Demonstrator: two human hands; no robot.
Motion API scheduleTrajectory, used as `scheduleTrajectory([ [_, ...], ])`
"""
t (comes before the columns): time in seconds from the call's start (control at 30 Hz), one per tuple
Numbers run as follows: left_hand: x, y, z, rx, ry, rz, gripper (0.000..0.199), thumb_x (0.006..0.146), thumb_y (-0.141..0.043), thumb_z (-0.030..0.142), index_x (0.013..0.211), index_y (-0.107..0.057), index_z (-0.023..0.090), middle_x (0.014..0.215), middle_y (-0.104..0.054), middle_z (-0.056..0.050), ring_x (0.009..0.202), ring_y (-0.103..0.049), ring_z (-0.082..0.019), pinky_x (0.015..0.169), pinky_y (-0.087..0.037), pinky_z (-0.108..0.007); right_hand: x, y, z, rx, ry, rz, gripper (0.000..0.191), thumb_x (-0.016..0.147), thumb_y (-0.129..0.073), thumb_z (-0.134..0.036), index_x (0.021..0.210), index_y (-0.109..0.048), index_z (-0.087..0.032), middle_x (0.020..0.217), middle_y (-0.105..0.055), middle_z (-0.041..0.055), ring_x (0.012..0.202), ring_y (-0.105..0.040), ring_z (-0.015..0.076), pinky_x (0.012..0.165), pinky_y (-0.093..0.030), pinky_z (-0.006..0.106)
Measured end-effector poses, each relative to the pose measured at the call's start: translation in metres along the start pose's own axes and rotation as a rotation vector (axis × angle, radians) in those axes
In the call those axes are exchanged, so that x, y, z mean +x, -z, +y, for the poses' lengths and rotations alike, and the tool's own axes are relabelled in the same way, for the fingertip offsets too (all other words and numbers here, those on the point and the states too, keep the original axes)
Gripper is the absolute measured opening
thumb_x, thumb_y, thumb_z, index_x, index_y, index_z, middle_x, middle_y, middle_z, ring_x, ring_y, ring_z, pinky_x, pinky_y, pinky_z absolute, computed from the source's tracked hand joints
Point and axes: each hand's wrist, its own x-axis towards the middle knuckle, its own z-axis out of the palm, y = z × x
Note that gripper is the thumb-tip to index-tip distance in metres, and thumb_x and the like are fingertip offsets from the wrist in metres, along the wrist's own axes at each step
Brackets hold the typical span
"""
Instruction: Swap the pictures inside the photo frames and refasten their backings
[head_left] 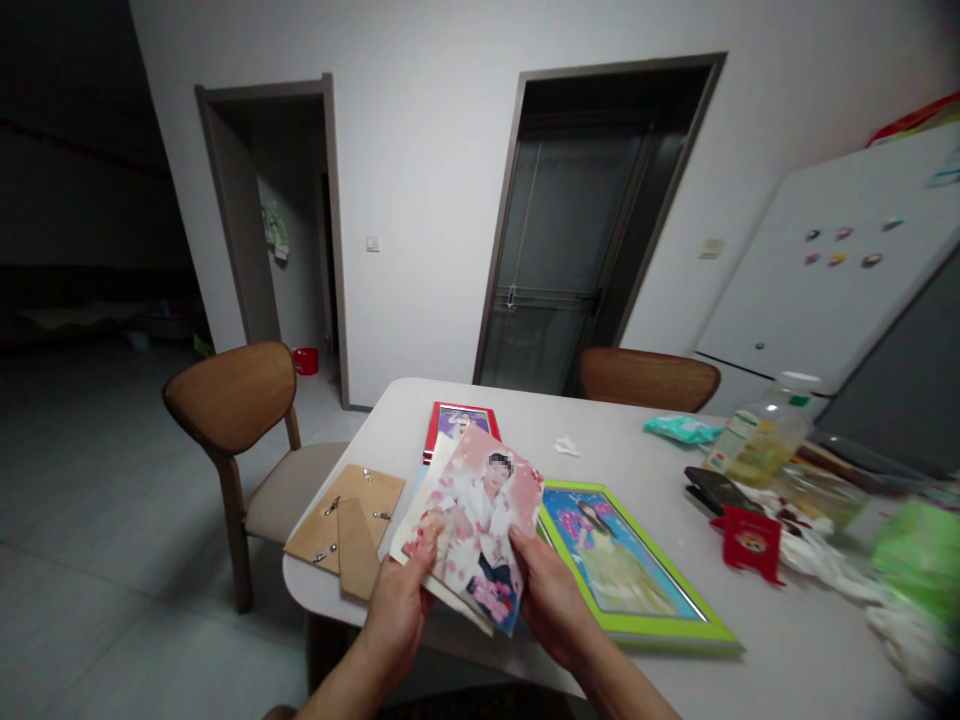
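A small stack of photos (pixel 480 500) is held up over the near edge of the table, the top print showing a person in white on a pink background. My left hand (pixel 397 605) pinches the stack's lower left side, thumb on top. On the right side, my right hand (pixel 551 595) grips the same stack, its fingers hidden behind. Just right of it lies a green picture frame (pixel 637 570) with a portrait inside. Behind the photos sits a red picture frame (pixel 459 412), partly covered. Left of them is a brown frame backing board (pixel 356 530) with metal clips and a stand flap.
The white table (pixel 517 400) has a crumpled tissue (pixel 568 446) near its middle. On the right are a teal packet (pixel 682 430), a large bottle (pixel 765 435), a dark phone-like object (pixel 720 492), a red pouch (pixel 752 542) and plastic bags. Chairs (pixel 232 400) stand around.
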Motion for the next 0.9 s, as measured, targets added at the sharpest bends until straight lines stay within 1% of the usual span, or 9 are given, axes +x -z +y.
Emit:
scheduleTrajectory([
  [0.1,-0.007,0.007,0.005,0.107,0.118,-0.119,0.039,0.061,-0.068,0.022,0.098,-0.059,0.013,0.090,-0.067,-0.008,0.090,-0.060,-0.025,0.077,-0.048,-0.036,0.003,0.002,-0.008,0.100,0.044,0.003,0.051,0.069,-0.055,-0.029,0.118,-0.041,-0.021,0.096,-0.063,0.0048,0.075,-0.061,0.0199,0.064,-0.047,0.031],
  [0.23,-0.007,0.013,0.027,0.190,0.230,-0.289,0.036,0.065,-0.065,0.033,0.094,-0.060,0.012,0.087,-0.067,-0.011,0.087,-0.061,-0.025,0.072,-0.048,-0.034,-0.004,0.002,-0.021,0.080,0.044,-0.050,0.051,0.068,-0.055,-0.024,0.117,-0.040,-0.023,0.097,-0.063,0.0027,0.071,-0.061,0.0175,0.061,-0.048,0.028],
  [0.3,-0.004,0.012,0.034,0.225,0.288,-0.301,0.032,0.067,-0.063,0.036,0.088,-0.062,0.012,0.082,-0.068,-0.011,0.082,-0.063,-0.025,0.067,-0.049,-0.032,-0.007,0.001,-0.023,0.045,0.039,-0.108,0.048,0.067,-0.055,-0.022,0.113,-0.043,-0.023,0.094,-0.064,0.0021,0.070,-0.061,0.0168,0.061,-0.048,0.028],
  [0.37,-0.001,0.009,0.032,0.237,0.312,-0.287,0.028,0.065,-0.065,0.032,0.086,-0.062,0.013,0.078,-0.068,-0.010,0.078,-0.064,-0.025,0.064,-0.050,-0.032,-0.007,-0.002,-0.021,0.017,0.050,-0.120,0.045,0.065,-0.055,-0.020,0.109,-0.046,-0.022,0.091,-0.064,0.0018,0.068,-0.061,0.0160,0.060,-0.048,0.027],
  [0.5,-0.001,0.004,0.015,0.135,0.226,-0.238,0.027,0.066,-0.064,0.029,0.088,-0.060,0.013,0.077,-0.069,-0.008,0.077,-0.064,-0.024,0.068,-0.049,-0.035,-0.003,-0.006,-0.008,-0.039,0.096,0.009,0.040,0.063,-0.051,-0.018,0.103,-0.050,-0.020,0.086,-0.065,0.0009,0.066,-0.061,0.0154,0.059,-0.048,0.025],
  [0.57,-0.001,0.006,0.010,0.099,0.191,-0.212,0.027,0.067,-0.064,0.029,0.089,-0.060,0.013,0.076,-0.069,-0.008,0.076,-0.064,-0.024,0.070,-0.049,-0.035,-0.001,-0.007,-0.003,-0.055,0.100,0.041,0.037,0.063,-0.050,-0.019,0.100,-0.051,-0.019,0.084,-0.065,0.0007,0.067,-0.061,0.0156,0.059,-0.048,0.025],
  [0.67,-0.001,0.011,0.009,0.105,0.220,-0.246,0.027,0.067,-0.065,0.026,0.089,-0.060,0.012,0.077,-0.069,-0.008,0.076,-0.064,-0.023,0.071,-0.048,-0.035,0.000,-0.008,-0.004,-0.044,0.102,0.061,0.036,0.062,-0.051,-0.018,0.099,-0.051,-0.020,0.081,-0.065,0.0004,0.066,-0.061,0.0154,0.058,-0.049,0.025],
  [0.77,0.000,0.015,0.008,0.121,0.208,-0.275,0.027,0.069,-0.063,0.026,0.091,-0.060,0.012,0.077,-0.068,-0.008,0.077,-0.064,-0.022,0.073,-0.048,-0.033,-0.002,-0.009,-0.010,0.010,0.066,0.014,0.037,0.063,-0.054,-0.021,0.101,-0.051,-0.019,0.080,-0.066,0.0016,0.064,-0.061,0.0160,0.057,-0.049,0.026],
  [0.9,0.000,0.015,0.008,0.148,0.142,-0.279,0.026,0.072,-0.060,0.028,0.093,-0.059,0.013,0.077,-0.068,-0.006,0.077,-0.063,-0.020,0.073,-0.047,-0.031,-0.006,-0.009,-0.015,0.046,-0.090,-0.145,0.035,0.065,-0.060,-0.030,0.096,-0.055,-0.013,0.075,-0.066,0.0069,0.065,-0.062,0.0192,0.060,-0.050,0.029],
])
